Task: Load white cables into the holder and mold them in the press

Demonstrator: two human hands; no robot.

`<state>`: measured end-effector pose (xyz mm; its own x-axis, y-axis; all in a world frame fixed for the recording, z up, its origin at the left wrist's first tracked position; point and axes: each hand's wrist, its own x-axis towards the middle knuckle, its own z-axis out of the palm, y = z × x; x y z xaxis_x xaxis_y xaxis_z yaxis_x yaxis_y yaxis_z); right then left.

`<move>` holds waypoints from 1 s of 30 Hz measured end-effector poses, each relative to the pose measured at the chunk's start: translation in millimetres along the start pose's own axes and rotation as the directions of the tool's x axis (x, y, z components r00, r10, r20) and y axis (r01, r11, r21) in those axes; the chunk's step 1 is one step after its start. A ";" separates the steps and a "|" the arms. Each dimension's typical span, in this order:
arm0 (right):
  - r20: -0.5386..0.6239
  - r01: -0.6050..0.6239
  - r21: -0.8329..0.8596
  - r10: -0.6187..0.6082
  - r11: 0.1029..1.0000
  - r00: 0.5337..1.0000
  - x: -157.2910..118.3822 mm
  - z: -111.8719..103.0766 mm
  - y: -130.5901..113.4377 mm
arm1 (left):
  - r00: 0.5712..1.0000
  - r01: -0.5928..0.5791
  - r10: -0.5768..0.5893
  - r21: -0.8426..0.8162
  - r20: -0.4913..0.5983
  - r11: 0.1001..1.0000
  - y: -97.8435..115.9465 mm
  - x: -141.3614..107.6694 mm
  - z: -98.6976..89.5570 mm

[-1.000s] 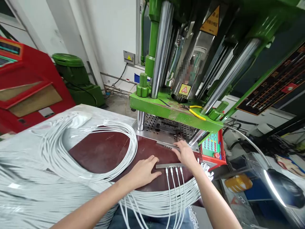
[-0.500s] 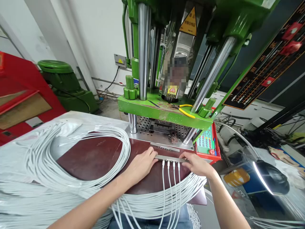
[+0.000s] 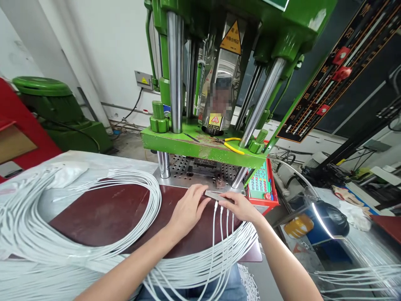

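Note:
A narrow metal bar (image 3: pixel 215 195) lies across the front of the press bed, above the brown board (image 3: pixel 109 213). Several white cables (image 3: pixel 221 232) with white plug ends hang from its near side. My right hand (image 3: pixel 239 205) is closed on the right part of the bar, thumb in front. At the bar's left end, my left hand (image 3: pixel 188 210) has its fingers and thumb bent together around it; its fingertips partly hide that end. Whether a second metal strip lies under the fingers cannot be made out.
The green press (image 3: pixel 200 144) stands ahead, yellow-handled pliers (image 3: pixel 233 146) on its plate. A large coil of white cables (image 3: pixel 94 246) covers the left and front of the board. To the right are a red bin (image 3: pixel 272 188) and a lit lamp (image 3: pixel 330 219).
The bar has tilted and shifted toward the press, and my hands have come closer together. The separate strip that lay behind it no longer shows by itself. The camera view has turned right.

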<state>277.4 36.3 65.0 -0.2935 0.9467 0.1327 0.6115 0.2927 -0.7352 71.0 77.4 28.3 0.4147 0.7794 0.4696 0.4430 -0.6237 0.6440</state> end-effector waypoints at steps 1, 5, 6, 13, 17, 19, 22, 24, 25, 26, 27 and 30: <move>-0.012 -0.002 -0.011 0.001 1.000 1.000 1.5 -2.5 -0.7 | 0.989 0.140 -0.145 -0.189 -0.011 0.972 4.1 -4.0 4.4; -0.051 -0.011 -0.070 0.008 0.998 0.999 11.3 -10.3 -0.6 | 0.695 0.705 -0.414 -0.670 0.588 0.233 31.1 -30.7 23.8; -0.051 -0.008 -0.084 0.004 0.996 0.999 14.3 -11.1 -0.3 | 0.629 0.761 -0.334 -0.643 0.702 0.081 38.3 -38.8 28.5; 0.001 0.019 -0.183 -0.019 0.983 1.000 31.5 -7.6 0.1 | 0.544 0.832 -0.149 -0.554 0.826 -0.033 53.5 -72.4 50.9; 0.032 0.009 -0.222 -0.002 0.975 0.999 38.4 -4.2 2.3 | 0.567 0.817 -0.185 -0.577 0.803 -0.001 46.5 -74.2 52.2; 0.049 0.008 -0.237 0.004 0.972 0.999 42.3 -3.4 3.5 | 0.565 0.815 -0.197 -0.579 0.801 -0.017 42.8 -73.5 51.1; 0.073 0.008 -0.268 0.012 0.964 0.997 50.4 -2.6 6.0 | 0.559 0.818 -0.210 -0.575 0.802 -0.019 35.7 -67.8 48.4; 0.079 0.003 -0.299 0.022 0.954 0.997 58.9 -1.4 9.0 | 0.558 0.820 -0.210 -0.572 0.803 -0.010 29.7 -58.8 45.3; 0.073 -0.005 -0.319 0.030 0.948 0.997 64.5 -0.4 11.1 | 0.561 0.819 -0.206 -0.573 0.802 0.000 26.3 -52.3 43.2; 0.058 -0.017 -0.341 0.040 0.940 0.998 71.0 0.9 13.7 | 0.566 0.817 -0.201 -0.576 0.799 0.011 22.6 -44.6 41.0; 0.038 -0.034 -0.364 0.051 0.931 0.998 78.7 2.3 16.9 | 0.572 0.815 -0.197 -0.580 0.796 0.025 18.4 -35.9 38.7; -0.034 -0.100 -0.414 0.094 0.905 0.995 107.3 7.3 29.7 | 0.586 0.808 -0.198 -0.586 0.785 0.069 1.4 -5.4 34.2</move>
<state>258.7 145.6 52.5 -0.2095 0.9741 0.0857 0.8866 0.2261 -0.4035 96.6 70.3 6.0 0.7795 0.5344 -0.3268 -0.0998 0.6211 0.7774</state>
